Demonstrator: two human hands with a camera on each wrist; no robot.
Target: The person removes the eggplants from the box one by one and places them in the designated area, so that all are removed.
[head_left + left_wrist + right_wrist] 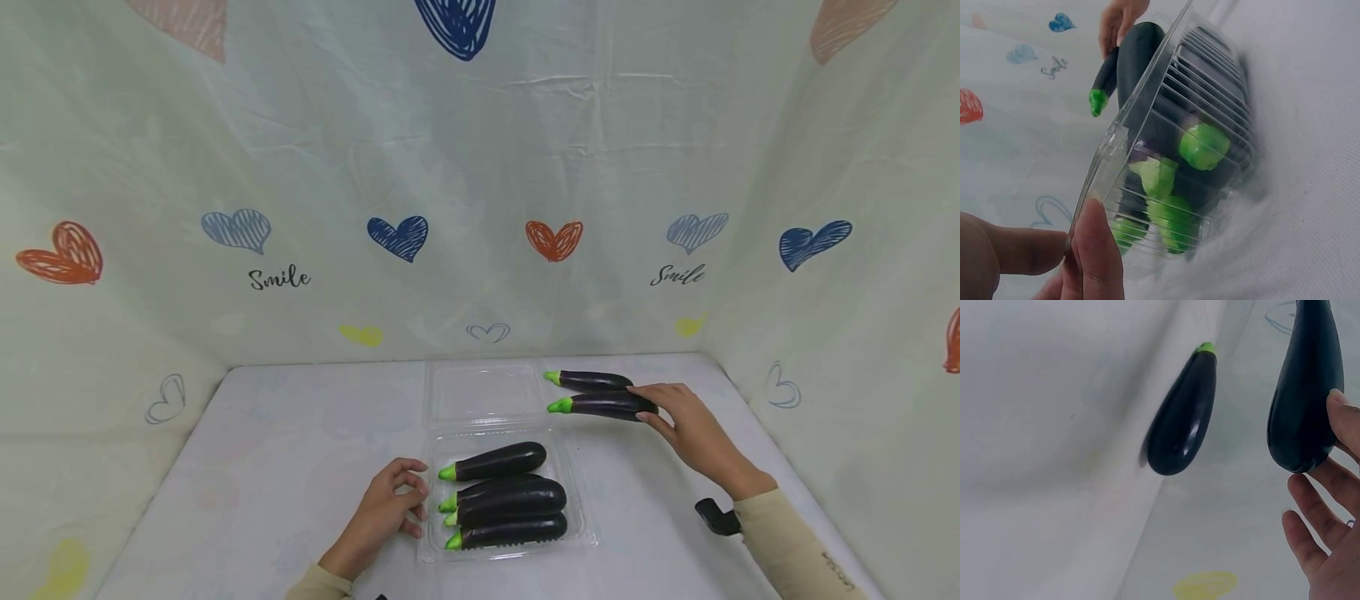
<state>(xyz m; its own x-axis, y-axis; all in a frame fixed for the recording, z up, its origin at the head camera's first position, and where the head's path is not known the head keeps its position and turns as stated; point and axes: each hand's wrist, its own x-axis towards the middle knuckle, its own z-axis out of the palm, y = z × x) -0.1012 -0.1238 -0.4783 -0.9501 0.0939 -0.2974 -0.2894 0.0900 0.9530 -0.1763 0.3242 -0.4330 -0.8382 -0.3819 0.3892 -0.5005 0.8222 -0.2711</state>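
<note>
My right hand [697, 437] grips a dark purple eggplant [603, 405] by its thick end, its green stem pointing left. In the right wrist view, this held eggplant [1307, 394] is raised, and a second eggplant [1185, 415] lies on the table beyond it. Several eggplants [513, 497] lie side by side in a clear plastic clamshell box [558, 450], green stems to the left. At the box's left side is my left hand [386, 508]; the left wrist view shows its thumb and fingers pinching the thin plastic rim [1129, 112].
The box's hinged lid [483, 393] lies folded back behind it, near the table's rear edge. White cloth with printed hearts [397, 237] encloses the table [300, 467] at the back and sides. A black device [717, 517] sits by my right wrist.
</note>
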